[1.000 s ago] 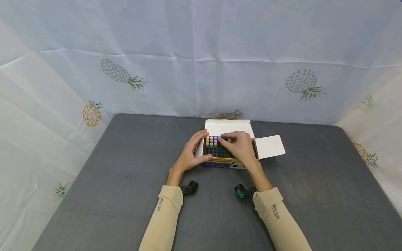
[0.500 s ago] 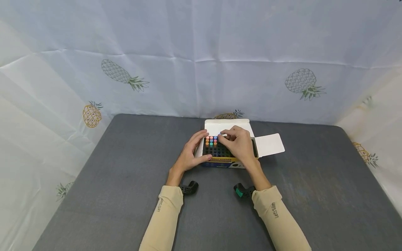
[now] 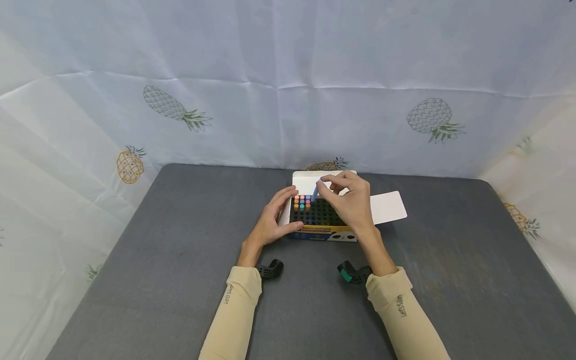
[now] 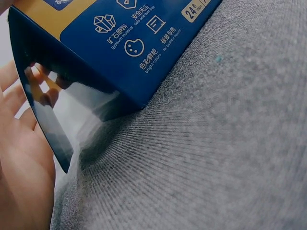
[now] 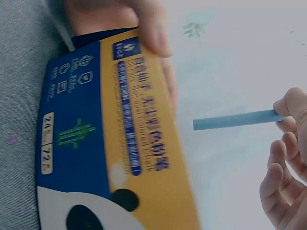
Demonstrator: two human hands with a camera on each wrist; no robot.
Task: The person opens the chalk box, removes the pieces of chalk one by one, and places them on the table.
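At the centre of a grey surface (image 3: 180, 260), an open chalk box (image 3: 317, 233) is sitting, its lid flap (image 3: 306, 180) standing at 12 o'clock and its side flap (image 3: 388, 207) jutting out at 3 o'clock, apparently folded away to leave the top free. At the box's 9 o'clock end, the left hand (image 3: 270, 220) is spreading thumb and fingers across the width and clasping it, likely to stop the light carton from sliding. The right hand (image 3: 353, 197), at 2 o'clock, is pinching a blue chalk stick (image 3: 316, 192) by its upper end, leaving the lower end hanging free over the black holed tray (image 3: 324, 212). Other coloured chalks (image 3: 302, 202) are standing upright toward the tray's 10 o'clock corner, the holes presumably keeping them separate.
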